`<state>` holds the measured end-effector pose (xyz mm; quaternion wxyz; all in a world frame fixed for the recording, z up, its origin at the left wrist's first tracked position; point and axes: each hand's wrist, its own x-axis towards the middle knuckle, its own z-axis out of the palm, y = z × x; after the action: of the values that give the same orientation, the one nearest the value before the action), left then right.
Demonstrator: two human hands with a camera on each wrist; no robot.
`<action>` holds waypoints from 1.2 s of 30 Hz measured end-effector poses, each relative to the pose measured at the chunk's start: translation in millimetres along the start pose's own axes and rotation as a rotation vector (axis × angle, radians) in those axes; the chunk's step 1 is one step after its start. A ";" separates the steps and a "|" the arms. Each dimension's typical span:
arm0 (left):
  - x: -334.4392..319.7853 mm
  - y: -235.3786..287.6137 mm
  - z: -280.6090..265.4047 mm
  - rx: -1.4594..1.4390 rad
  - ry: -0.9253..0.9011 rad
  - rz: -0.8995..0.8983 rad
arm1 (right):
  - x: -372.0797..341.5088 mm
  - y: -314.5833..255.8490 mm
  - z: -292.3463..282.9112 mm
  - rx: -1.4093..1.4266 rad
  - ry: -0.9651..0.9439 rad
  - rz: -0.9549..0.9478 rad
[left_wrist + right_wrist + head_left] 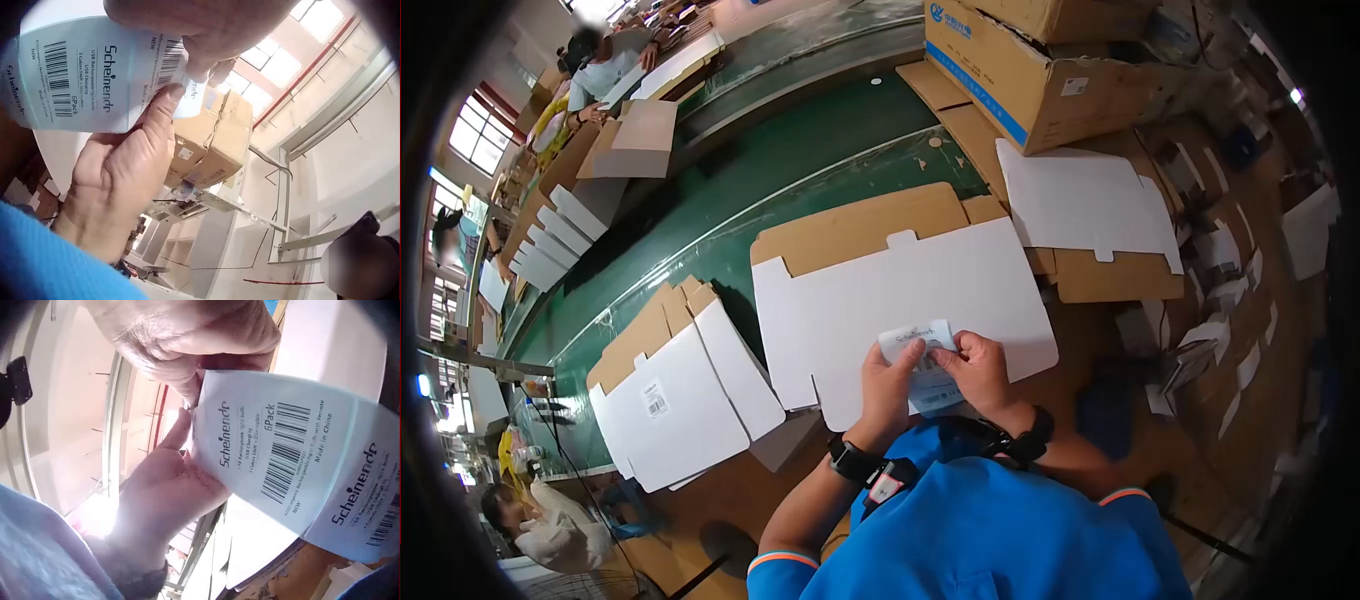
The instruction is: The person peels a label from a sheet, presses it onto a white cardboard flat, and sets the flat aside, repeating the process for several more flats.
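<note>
Label strip (937, 388) in hand, the labelling looks partway along. The green surface (785, 165) stretches toward ten o'clock. At centre lies the large carton (870, 300), its visible white face unlabelled, so apparently left to do; at eight o'clock, the smaller carton (700, 415). The left hand (887, 378) and right hand (982, 370) pinch the strip over the large carton's six o'clock edge. The smaller carton's barcode label (656, 398) seems done.

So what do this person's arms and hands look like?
The left hand and right hand are gloveless. Bright blue short fabric sleeves end in orange trim. Both arms wear wide black wristbands; beside the left one sits a small pale-faced black device.
</note>
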<state>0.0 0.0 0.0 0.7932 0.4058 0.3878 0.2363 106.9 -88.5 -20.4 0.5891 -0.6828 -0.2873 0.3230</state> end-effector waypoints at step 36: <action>11.4 -30.0 14.6 -0.101 0.110 -0.095 | -13.4 17.1 -18.3 0.004 0.017 0.101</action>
<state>20.2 -15.6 -24.2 0.8006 0.3327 0.4370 0.2397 112.9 -112.6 -34.1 0.5757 -0.6980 -0.2469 0.3469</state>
